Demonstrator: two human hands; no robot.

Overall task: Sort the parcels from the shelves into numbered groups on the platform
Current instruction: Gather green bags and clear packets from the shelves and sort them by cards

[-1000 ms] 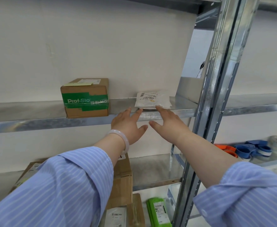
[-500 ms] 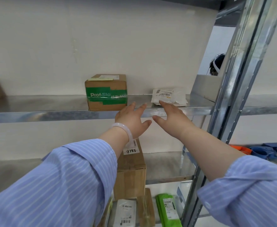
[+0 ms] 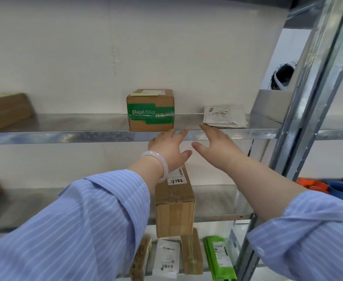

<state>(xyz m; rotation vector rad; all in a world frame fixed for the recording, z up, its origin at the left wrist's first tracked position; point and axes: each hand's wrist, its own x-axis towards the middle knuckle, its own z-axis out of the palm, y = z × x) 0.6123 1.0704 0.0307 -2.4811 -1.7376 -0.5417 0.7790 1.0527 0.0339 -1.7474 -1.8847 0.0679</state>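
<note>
While both arms reach up to the upper galvanised steel shelf [image 3: 65, 128], neither hand has a parcel yet. Empty, the left hand [image 3: 169, 148], with a white bangle [image 3: 158, 165] on the wrist, has its fingers straight and spread. Its fingertips are at the shelf's front lip, just under the bottom right corner of the brown cardboard box with green printed tape [image 3: 150, 110], which is at its 11 o'clock. Flat and holding nothing too, the right hand [image 3: 217, 147] has its index tip at the near left corner of the flat white plastic mailer with a barcode label [image 3: 224, 116], at its 1 o'clock. Touching or just short, cannot tell.

Both parcels lie on that shelf, near each other but apart. From frame centre the box is at about 12 o'clock and the mailer at 2 o'clock.

Progress is hard to rate, since the platform with the numbered groups is not in view. Plenty looks left on the racks:
- large plain brown cardboard box [image 3: 4, 110], same shelf, 9 o'clock
- tall brown cardboard box with a handwritten number label [image 3: 174, 209], middle shelf, 6 o'clock
- white bagged parcel [image 3: 166, 258], small brown carton [image 3: 191, 254] and bright green flat packet [image 3: 219, 258], bottom level, 5 to 6 o'clock

Current step looks like a pick from the top shelf, not yet closed on anything. Reading the number and carrying to the platform remain.
</note>
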